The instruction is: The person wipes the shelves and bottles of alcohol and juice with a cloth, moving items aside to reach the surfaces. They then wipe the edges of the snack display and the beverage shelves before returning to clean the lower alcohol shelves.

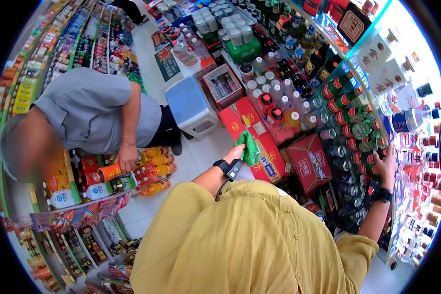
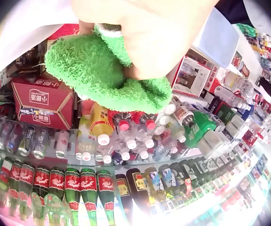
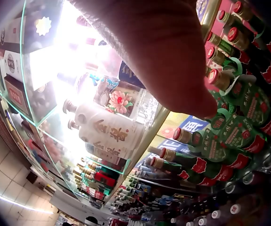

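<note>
My left hand (image 1: 234,153) grips a green cloth (image 1: 251,148) above the red boxes; in the left wrist view the fingers are curled into the bunched cloth (image 2: 88,70). My right hand (image 1: 386,166) is at the edge of the lit shelf, beside green bottles with red labels (image 1: 362,158). In the right wrist view the right hand (image 3: 159,52) lies across the top, near the shelf edge and the bottles' red caps; most of its fingers are hidden. White bottles (image 3: 109,132) stand on the glass shelf behind it.
A person in a grey shirt (image 1: 93,108) stands at the left, holding an orange bottle (image 1: 110,172). A blue-topped stool (image 1: 186,100) stands on the tiled floor. Red cartons (image 1: 308,164), drink bottles and cans line the floor and shelves in front of me.
</note>
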A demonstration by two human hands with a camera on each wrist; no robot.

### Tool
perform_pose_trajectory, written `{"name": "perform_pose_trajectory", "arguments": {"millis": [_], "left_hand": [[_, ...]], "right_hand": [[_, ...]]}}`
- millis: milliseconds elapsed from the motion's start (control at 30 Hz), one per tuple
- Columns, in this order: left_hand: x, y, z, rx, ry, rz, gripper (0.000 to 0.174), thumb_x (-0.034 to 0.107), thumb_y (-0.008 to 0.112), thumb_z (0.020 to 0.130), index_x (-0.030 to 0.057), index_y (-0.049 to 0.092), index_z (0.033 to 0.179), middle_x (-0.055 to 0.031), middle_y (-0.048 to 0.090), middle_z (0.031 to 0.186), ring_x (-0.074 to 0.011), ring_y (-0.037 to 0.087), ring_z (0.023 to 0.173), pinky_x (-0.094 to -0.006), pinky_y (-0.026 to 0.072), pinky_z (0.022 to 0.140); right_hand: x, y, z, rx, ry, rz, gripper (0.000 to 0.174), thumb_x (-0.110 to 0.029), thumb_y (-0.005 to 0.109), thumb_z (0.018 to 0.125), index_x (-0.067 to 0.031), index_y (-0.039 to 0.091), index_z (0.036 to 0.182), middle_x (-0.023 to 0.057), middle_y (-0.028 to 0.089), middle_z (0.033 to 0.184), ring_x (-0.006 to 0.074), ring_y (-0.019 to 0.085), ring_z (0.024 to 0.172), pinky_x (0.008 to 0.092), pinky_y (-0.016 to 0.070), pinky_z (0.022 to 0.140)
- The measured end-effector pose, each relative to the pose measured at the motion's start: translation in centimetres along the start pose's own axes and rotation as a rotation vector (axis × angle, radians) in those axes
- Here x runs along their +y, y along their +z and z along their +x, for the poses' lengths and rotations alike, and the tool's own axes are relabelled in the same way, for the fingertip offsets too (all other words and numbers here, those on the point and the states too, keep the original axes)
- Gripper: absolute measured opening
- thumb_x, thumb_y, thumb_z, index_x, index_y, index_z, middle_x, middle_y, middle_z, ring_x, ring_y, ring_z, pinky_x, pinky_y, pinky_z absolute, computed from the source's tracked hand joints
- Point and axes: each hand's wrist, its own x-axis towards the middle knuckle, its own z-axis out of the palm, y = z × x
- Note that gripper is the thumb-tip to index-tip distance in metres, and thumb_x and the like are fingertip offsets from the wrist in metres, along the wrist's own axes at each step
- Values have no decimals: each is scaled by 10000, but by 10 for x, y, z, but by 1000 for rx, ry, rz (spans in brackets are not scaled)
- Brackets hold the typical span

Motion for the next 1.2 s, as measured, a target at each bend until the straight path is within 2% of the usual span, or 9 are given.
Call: {"name": "perform_pose_trajectory", "arguments": {"millis": [167, 267, 300, 333, 400, 600, 633, 833, 1200], "left_hand": [[-2, -7, 8, -37, 64, 19, 160, 193, 502, 943, 66, 585, 994, -100, 643, 870, -262, 646, 752, -414, 556, 638], [2, -2, -6, -190, 160, -1, 152, 211, 534, 936, 74, 596, 957, -87, 639, 833, -250, 641, 713, -387, 543, 577], [5, -2, -7, -305, 181, 15, 139, 212, 562, 923, 80, 604, 928, -82, 638, 819, -244, 632, 686, -370, 521, 532], [9, -1, -12, -251, 148, -10, 144, 216, 591, 908, 72, 607, 910, -88, 636, 807, -243, 623, 658, -358, 502, 515], [8, 1, -17, -404, 290, 16, 183, 231, 616, 896, 52, 602, 929, -90, 629, 794, -229, 618, 642, -354, 505, 520], [14, -16, -2, -403, 208, 78, 234, 246, 619, 896, 22, 585, 955, -80, 605, 783, -218, 614, 611, -375, 534, 552], [11, -17, 1, -399, 201, -6, 259, 264, 627, 889, 19, 581, 961, -78, 604, 786, -236, 629, 603, -383, 544, 539], [10, -19, 11, -414, 159, -98, 266, 287, 622, 890, 39, 584, 978, -80, 615, 805, -247, 639, 605, -384, 551, 531], [16, -14, 19, -474, 128, -204, 268, 334, 602, 894, 90, 594, 1004, -88, 637, 861, -270, 651, 598, -391, 563, 511]], "right_hand": [[9, 6, 5, 0, -16, 41, 883, -297, 741, 717, 120, 311, 1366, 348, 331, 1402, 441, 351, 1307, 412, 318, 1081], [10, 9, 5, -5, 9, 27, 898, -304, 740, 713, 118, 302, 1373, 339, 320, 1415, 442, 333, 1318, 417, 302, 1094], [3, 3, 2, -22, 22, 33, 901, -306, 739, 713, 115, 298, 1377, 336, 312, 1421, 439, 325, 1324, 419, 295, 1098], [3, 3, 2, -18, 23, 27, 902, -303, 739, 711, 112, 298, 1378, 337, 310, 1421, 437, 327, 1324, 419, 296, 1097], [3, 1, 2, -29, 23, 32, 900, -303, 738, 707, 111, 301, 1376, 337, 309, 1422, 434, 328, 1325, 417, 296, 1097], [7, 6, 5, -29, 16, 30, 894, -301, 736, 706, 115, 307, 1371, 341, 303, 1423, 432, 324, 1329, 406, 290, 1100], [6, 4, 4, -32, 19, 34, 893, -299, 737, 706, 116, 308, 1371, 341, 302, 1424, 431, 323, 1330, 405, 288, 1102], [-3, -3, 1, -37, 41, 52, 871, -264, 744, 707, 117, 322, 1367, 335, 296, 1431, 418, 316, 1339, 399, 278, 1108], [3, -1, 3, -49, 26, 39, 881, -277, 733, 721, 112, 300, 1382, 332, 300, 1431, 415, 303, 1348, 399, 267, 1113]]}}
